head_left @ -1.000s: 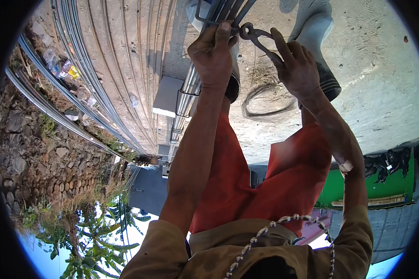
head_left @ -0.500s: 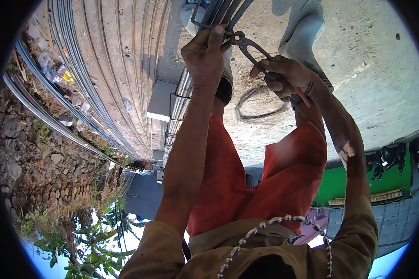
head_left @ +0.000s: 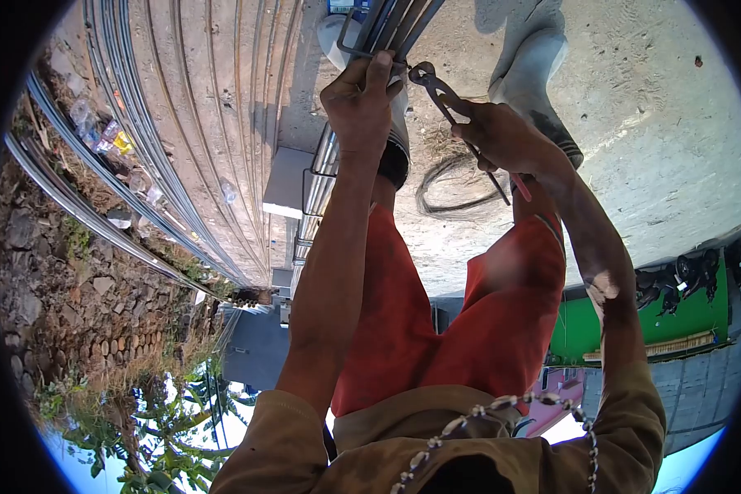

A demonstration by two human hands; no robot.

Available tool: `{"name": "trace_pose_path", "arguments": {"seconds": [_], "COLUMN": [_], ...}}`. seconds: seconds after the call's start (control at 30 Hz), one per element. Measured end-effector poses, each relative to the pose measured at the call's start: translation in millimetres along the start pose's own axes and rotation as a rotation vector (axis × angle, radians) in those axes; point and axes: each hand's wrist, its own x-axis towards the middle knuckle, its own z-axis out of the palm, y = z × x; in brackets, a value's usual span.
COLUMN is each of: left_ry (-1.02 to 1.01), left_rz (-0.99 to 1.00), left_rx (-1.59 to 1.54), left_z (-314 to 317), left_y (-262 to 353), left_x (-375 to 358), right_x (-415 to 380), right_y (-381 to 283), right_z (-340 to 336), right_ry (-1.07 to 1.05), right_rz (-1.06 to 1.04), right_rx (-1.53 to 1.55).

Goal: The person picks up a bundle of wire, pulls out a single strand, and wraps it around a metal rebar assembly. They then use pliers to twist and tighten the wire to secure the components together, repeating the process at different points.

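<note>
My left hand (head_left: pixel 358 99) is closed around a bent steel stirrup (head_left: pixel 347 48) where it meets a bundle of long steel bars (head_left: pixel 399 25). Its thumb points up towards the bars. In my right hand (head_left: pixel 502 136) is a pair of end-cutting pincers (head_left: pixel 440 92), its dark head just right of my left fingertips. The pincer handles are spread apart, and one has a red grip. Whether the jaws touch any wire cannot be made out. More bars with stirrups (head_left: pixel 319 173) run below my left wrist.
A coil of thin wire (head_left: pixel 461 198) lies on the concrete between my legs. A grey block (head_left: pixel 286 177) stands beside the bars. Long rods (head_left: pixel 144 115) stretch along the ground at left, near plastic litter (head_left: pixel 111 140). My boots (head_left: pixel 535 70) flank the work.
The pincers have turned slightly and moved a little away from the bars, with their handles now wider apart. My right hand has shifted up the handles. My left hand keeps its hold.
</note>
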Motion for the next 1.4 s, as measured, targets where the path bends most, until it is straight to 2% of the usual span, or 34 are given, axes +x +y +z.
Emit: {"name": "trace_pose_path", "arguments": {"seconds": [0.03,0.1,0.23,0.33,0.37,0.53,0.6,0.67,0.73,0.8,0.83,0.9,0.93,0.97,1.07,1.1,1.17,1.27,1.37,1.4], "left_ry": [-0.007,0.003,-0.01,-0.003,0.003,-0.015,-0.009,-0.009,-0.003,-0.015,-0.015,-0.006,-0.006,-0.005,0.032,0.054,0.099,0.242,0.024,-0.061], "left_rz": [-0.007,-0.002,-0.004,-0.008,-0.013,-0.062,-0.053,-0.038,-0.034,-0.057,-0.076,-0.092,-0.098,-0.088,-0.045,-0.025,-0.061,-0.042,-0.188,-0.252], "left_rx": [0.036,-0.015,-0.071,-0.036,-0.039,-0.025,-0.012,0.0,0.014,0.078,0.111,0.102,0.1,0.1,0.092,0.058,0.016,-0.298,-0.048,0.063], "left_z": [-1,-1,-2,-2,-2,-3,-2,-1,-2,0,0,0,1,2,0,3,3,2,3,6], "left_y": [0,-1,-3,-1,-1,3,3,3,4,7,9,9,10,12,9,10,9,6,11,14], "left_x": [-1,-1,2,1,1,2,0,3,4,5,3,2,3,2,6,11,-4,-23,-68,-82], "right_x": [2,6,-3,-10,-8,9,21,25,15,-2,-3,12,21,31,14,5,-21,-46,-54,-48], "right_y": [2,11,9,-8,-13,30,47,54,50,31,30,53,64,68,95,70,43,4,-28,-33], "right_z": [2,16,17,26,27,32,28,22,35,32,25,5,-7,-16,-38,-35,-16,9,31,34], "right_ry": [-0.083,-0.07,-0.312,-0.311,-0.307,-0.195,-0.208,-0.229,-0.251,-0.122,0.015,0.238,0.262,0.506,0.621,0.61,0.506,0.342,0.266,0.247], "right_rz": [0.027,-0.002,-0.058,-0.134,0.019,0.139,0.151,0.224,0.222,0.305,0.296,0.229,0.425,0.671,0.513,0.457,0.415,0.33,0.145,0.056], "right_rx": [0.133,0.204,0.603,0.574,0.66,0.596,0.41,0.435,0.812,0.639,0.269,-0.221,-0.026,0.643,0.725,0.575,0.393,0.203,0.656,0.552]}}
